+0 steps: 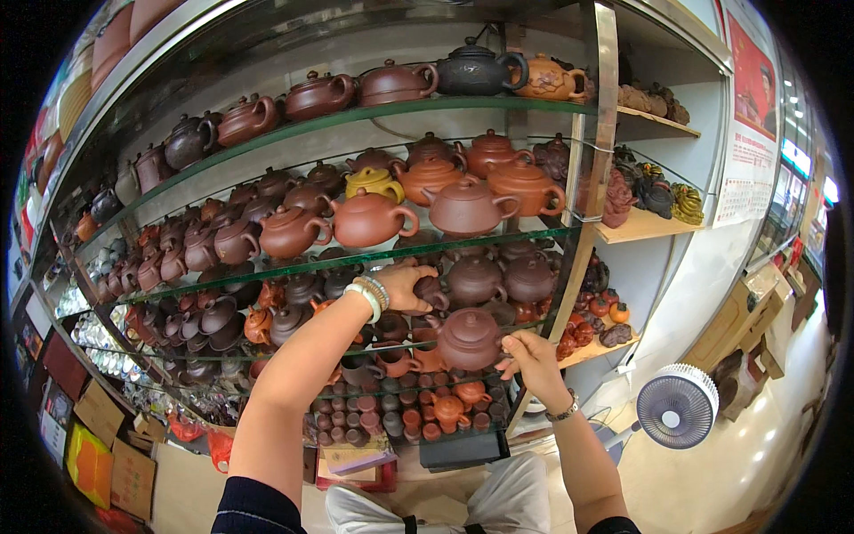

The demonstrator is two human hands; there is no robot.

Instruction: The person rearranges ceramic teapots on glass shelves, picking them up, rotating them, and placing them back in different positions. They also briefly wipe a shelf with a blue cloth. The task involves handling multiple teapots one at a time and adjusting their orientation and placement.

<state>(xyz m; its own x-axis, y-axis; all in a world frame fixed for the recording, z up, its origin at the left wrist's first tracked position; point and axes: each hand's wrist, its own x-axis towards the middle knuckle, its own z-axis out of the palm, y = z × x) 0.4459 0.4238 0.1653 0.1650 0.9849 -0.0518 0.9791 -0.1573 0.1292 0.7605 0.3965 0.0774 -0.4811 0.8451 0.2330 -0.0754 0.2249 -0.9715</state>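
Observation:
My left hand (399,287) reaches in over the third glass shelf, bracelets on its wrist. Its thumb and fingers are spread around a small dark brown teapot (430,292); whether they grip it I cannot tell. With my right hand (536,366) I pinch the handle side of a larger purplish-brown clay teapot (469,338). That lidded pot is upright, in front of the shelf's edge, its spout towards my left forearm. Two more dark brown teapots, one (475,279) nearer my left hand and one (528,277) farther right, stand behind it.
Rows of clay teapots crowd the glass shelf above (320,263), whose green edge runs over my left hand. Small cups (370,422) fill the shelf below. A metal upright (579,267) stands right of my right hand. A white fan (677,406) is at lower right, cardboard boxes (133,477) at lower left.

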